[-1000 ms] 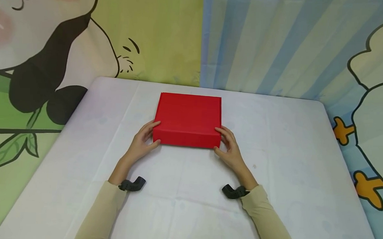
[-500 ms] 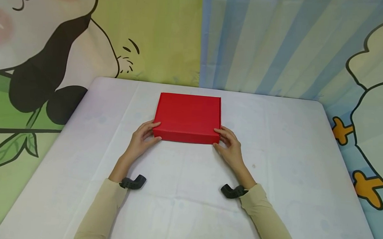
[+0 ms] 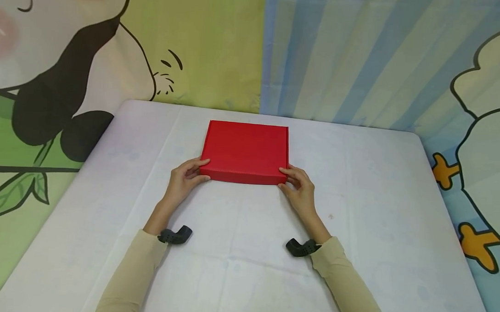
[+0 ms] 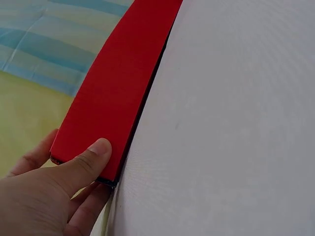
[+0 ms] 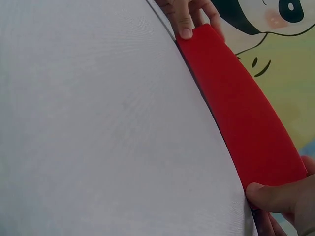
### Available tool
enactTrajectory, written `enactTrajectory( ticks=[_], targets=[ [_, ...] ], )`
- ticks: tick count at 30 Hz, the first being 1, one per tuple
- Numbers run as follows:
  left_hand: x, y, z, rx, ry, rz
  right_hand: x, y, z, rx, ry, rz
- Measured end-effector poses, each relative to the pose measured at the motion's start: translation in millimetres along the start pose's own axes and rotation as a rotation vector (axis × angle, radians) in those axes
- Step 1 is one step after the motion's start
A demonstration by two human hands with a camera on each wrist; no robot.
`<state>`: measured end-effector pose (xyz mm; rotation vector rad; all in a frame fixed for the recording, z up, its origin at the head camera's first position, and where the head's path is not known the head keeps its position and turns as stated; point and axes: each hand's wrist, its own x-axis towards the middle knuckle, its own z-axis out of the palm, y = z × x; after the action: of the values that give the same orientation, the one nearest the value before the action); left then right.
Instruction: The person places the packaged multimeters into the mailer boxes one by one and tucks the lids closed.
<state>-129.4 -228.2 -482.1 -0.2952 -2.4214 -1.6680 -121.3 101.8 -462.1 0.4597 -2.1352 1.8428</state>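
Note:
A flat red cardboard box lies on the white-covered table, its lid side up and its narrow front face towards me. My left hand grips the front left corner, thumb on the front face and a fingertip on the top. At the front right corner my right hand holds it the same way, its thumb on the front face in the right wrist view. Some fingers of both hands are hidden behind the box's sides. Its inside cannot be seen.
White cloth covers the table, with its rounded far edge against a cartoon-printed backdrop. A black wrist camera sits on the left wrist and another black camera on the right.
The box's front face looks shorter in the head view, its lower edge higher up. Both thumbs have shifted slightly upward with it. The hands keep their grip at the corners.

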Motion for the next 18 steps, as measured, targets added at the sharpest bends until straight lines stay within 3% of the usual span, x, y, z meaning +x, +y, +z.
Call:
enactTrajectory(
  ticks=[10,18],
  targets=[
    [0.2,-10.6,3.4,0.035,-0.052,-0.002,-3.8,6.6,-0.5,0.026,-0.02,0.025],
    [-9.6,-16.4,12.0,0.006,-0.054,-0.051,-3.9,21.1,-8.3,0.027,-0.136,0.093]
  ],
)
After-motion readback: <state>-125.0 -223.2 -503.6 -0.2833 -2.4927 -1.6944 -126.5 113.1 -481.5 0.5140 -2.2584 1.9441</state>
